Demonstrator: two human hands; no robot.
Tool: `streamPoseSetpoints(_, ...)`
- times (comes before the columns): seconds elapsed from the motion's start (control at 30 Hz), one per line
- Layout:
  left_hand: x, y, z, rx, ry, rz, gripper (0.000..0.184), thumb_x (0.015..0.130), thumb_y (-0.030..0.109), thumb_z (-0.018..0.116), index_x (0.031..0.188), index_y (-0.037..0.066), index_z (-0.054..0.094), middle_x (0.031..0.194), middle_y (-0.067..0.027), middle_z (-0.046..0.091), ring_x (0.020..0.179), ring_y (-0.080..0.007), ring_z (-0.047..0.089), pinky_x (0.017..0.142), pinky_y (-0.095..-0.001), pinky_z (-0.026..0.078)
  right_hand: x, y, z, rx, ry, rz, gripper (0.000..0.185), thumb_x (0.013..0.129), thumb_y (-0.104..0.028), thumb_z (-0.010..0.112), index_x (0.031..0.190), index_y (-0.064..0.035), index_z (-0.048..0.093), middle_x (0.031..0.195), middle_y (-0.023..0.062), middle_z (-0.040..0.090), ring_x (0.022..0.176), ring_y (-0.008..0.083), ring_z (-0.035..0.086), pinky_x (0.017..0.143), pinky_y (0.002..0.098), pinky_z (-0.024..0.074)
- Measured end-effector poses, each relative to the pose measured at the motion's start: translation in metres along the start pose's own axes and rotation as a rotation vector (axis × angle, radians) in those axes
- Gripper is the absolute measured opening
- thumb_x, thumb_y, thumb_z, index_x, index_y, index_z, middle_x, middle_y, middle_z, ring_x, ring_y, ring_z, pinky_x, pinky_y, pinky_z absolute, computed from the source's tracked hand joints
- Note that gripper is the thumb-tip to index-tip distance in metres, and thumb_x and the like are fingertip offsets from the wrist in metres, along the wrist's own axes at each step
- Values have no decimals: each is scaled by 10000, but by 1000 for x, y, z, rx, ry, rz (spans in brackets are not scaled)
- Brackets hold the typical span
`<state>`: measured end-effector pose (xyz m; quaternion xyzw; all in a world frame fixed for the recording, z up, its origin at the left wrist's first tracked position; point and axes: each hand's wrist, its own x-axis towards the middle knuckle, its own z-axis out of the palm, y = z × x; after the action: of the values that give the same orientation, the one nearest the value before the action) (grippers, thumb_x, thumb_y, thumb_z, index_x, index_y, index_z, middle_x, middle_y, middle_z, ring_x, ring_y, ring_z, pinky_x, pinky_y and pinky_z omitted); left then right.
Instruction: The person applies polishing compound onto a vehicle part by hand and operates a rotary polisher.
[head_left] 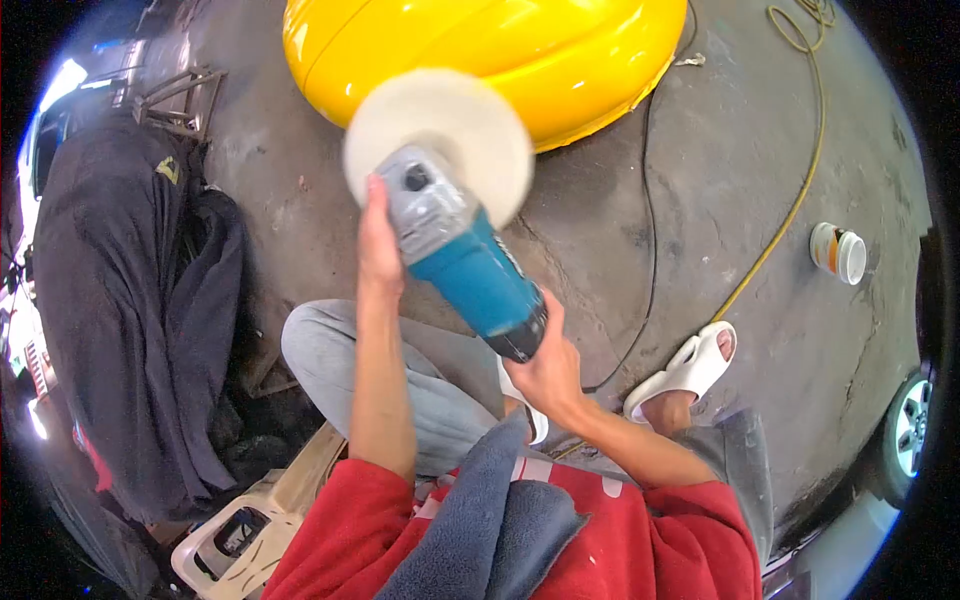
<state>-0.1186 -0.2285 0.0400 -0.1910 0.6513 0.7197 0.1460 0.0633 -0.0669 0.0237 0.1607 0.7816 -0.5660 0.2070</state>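
A teal and grey polisher (470, 265) is held in front of me by both hands. My left hand (379, 238) is closed along the side of its grey metal head, partly hidden by the tool. At the rear, my right hand (548, 360) wraps round the black end of the body. The round white polishing pad (480, 130) looks blurred and overlaps the lower edge of a glossy yellow curved panel (500, 45) in the view. Whether the pad touches the panel I cannot tell. A grey towel (480, 530) hangs over my red shirt.
A black cord (650, 200) and a yellow hose (800, 190) run across the concrete floor on the right. A white tub (838, 254) lies there too. Dark cloth (130, 300) covers something at left, near a cream plastic chair (240, 535). A car wheel (908, 425) shows far right.
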Motion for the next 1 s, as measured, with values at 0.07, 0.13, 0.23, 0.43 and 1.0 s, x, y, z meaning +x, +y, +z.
streamPoseSetpoints(0.07, 6, -4, 6, 64, -79, 21, 621, 1008, 505, 381, 1360, -2, 444, 1301, -124, 564, 1136, -229, 588, 1007, -369, 449, -13, 8, 10, 145, 95, 72, 900, 723, -102, 715, 1440, -80, 171, 1034, 278, 641, 938, 472, 634, 772, 487, 516)
streamPoseSetpoints(0.13, -1, 8, 15, 68, 7, -53, 625, 1005, 508, 387, 1362, -2, 443, 1304, -127, 562, 1137, -229, 585, 1015, -362, 444, -12, 3, 21, 201, 149, 46, 909, 716, -99, 718, 1443, -96, 172, 1052, 281, 633, 927, 474, 636, 773, 486, 516)
streamPoseSetpoints(0.23, -9, 18, -12, 40, 72, -27, 600, 1013, 488, 373, 1331, -9, 484, 1273, -129, 588, 1134, -235, 591, 1012, -365, 445, -1, -3, 30, 100, 47, 0, 891, 710, -102, 700, 1445, -162, 202, 936, 276, 651, 865, 472, 644, 744, 505, 517)
streamPoseSetpoints(0.43, -11, 5, -28, 28, 180, 22, 587, 1007, 508, 368, 1314, 28, 510, 1248, -116, 609, 1108, -240, 609, 971, -384, 473, 18, 0, -4, -63, -43, -20, 896, 659, -81, 696, 1436, -164, 257, 845, 257, 658, 755, 449, 649, 690, 516, 512)
streamPoseSetpoints(1.0, -37, 2, 120, -22, -1, -21, 595, 1014, 464, 378, 1401, 13, 410, 1344, -120, 543, 1211, -222, 548, 1057, -362, 405, -3, -4, -180, -177, 134, -27, 812, 584, -61, 741, 1326, -123, 417, 940, 248, 658, 927, 445, 640, 780, 447, 505)
